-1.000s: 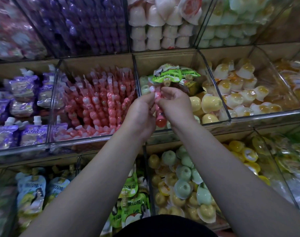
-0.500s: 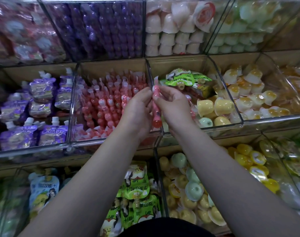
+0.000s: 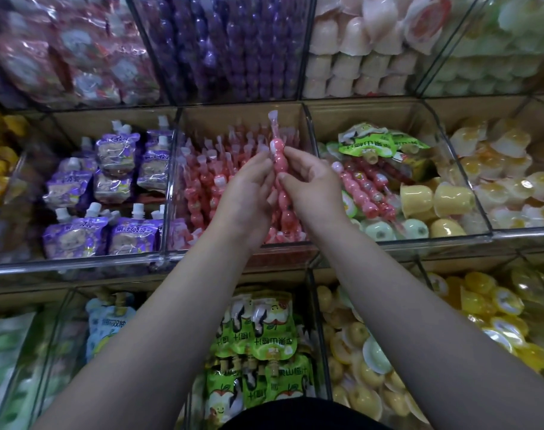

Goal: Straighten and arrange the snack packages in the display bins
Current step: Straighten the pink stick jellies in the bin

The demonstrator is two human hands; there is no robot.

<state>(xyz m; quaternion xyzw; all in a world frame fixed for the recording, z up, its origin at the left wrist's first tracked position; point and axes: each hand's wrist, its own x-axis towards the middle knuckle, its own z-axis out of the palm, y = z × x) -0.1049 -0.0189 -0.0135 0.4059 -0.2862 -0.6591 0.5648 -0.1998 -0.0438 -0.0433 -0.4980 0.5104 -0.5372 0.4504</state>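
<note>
A pink beaded jelly stick (image 3: 279, 159) stands upright between both hands, above the clear bin of pink jelly sticks (image 3: 208, 181) in the middle shelf row. My left hand (image 3: 247, 193) pinches the stick from the left with its fingertips. My right hand (image 3: 311, 187) pinches it from the right with thumb and fingers. The stick's lower part is partly hidden between the hands. Several more pink sticks (image 3: 363, 187) lie loose in the bin to the right, among yellow and green jelly cups and green pouches (image 3: 379, 144).
Purple spouted pouches (image 3: 115, 187) fill the bin on the left. Yellow-topped cups (image 3: 506, 169) fill the bin on the far right. Above are purple sticks (image 3: 233, 48) and pale cups (image 3: 357, 57). Below are green apple pouches (image 3: 264, 336) and yellow jelly cups (image 3: 370, 361). Clear dividers (image 3: 171, 187) separate the bins.
Both hands carried the pink stick leftward, from over the mixed bin to above the pink stick bin, and raised it more upright. The camera view shifted along with them.
</note>
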